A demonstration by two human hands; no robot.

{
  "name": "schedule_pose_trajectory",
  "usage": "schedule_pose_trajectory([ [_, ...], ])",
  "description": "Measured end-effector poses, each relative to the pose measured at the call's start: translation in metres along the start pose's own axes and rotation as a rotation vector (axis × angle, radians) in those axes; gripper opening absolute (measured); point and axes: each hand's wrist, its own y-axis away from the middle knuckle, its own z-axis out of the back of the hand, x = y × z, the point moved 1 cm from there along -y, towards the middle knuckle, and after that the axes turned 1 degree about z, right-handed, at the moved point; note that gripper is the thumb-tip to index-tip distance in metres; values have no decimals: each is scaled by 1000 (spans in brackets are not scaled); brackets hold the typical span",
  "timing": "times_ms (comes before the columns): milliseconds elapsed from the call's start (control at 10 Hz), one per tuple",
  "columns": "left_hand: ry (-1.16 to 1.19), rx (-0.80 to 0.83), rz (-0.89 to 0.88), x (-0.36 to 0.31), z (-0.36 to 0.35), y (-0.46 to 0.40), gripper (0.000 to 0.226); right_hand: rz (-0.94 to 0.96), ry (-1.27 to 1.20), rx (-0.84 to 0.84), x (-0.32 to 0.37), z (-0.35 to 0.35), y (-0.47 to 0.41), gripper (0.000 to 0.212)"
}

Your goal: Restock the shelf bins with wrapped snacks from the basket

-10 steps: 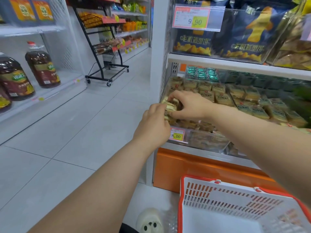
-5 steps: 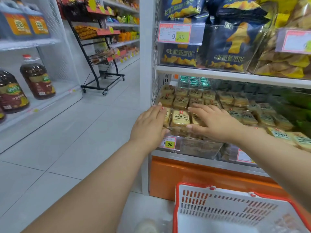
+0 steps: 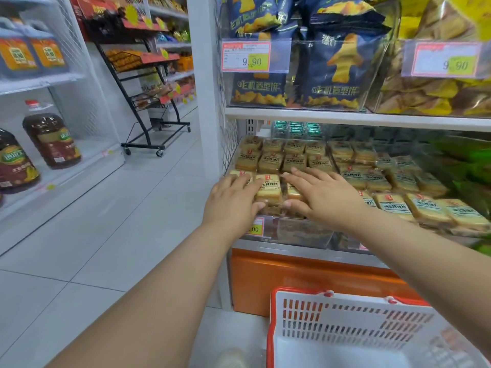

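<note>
Most of the bin (image 3: 292,232) under your hands looks full. Near your right forearm, the basket (image 3: 345,328) shows no snacks. Your left hand (image 3: 233,200) and right hand (image 3: 321,195) lie flat, flanking one front-row snack (image 3: 268,187), gripping nothing.

Both hands lie flat on the front row of wrapped snacks (image 3: 268,188) in the clear shelf bin (image 3: 300,231) — left hand (image 3: 232,200) and right hand (image 3: 322,196) flanking one packet — white basket (image 3: 353,322) below.
</note>
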Motion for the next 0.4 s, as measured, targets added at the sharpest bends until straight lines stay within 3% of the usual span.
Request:
schedule_pose_trajectory([
  [300,15,27,14,-13,-1,-3,56,29,-66,-114,-2,12,27,85],
  [400,41,-20,-51,-38,6,3,62,24,-144,-139,-14,15,67,72],
])
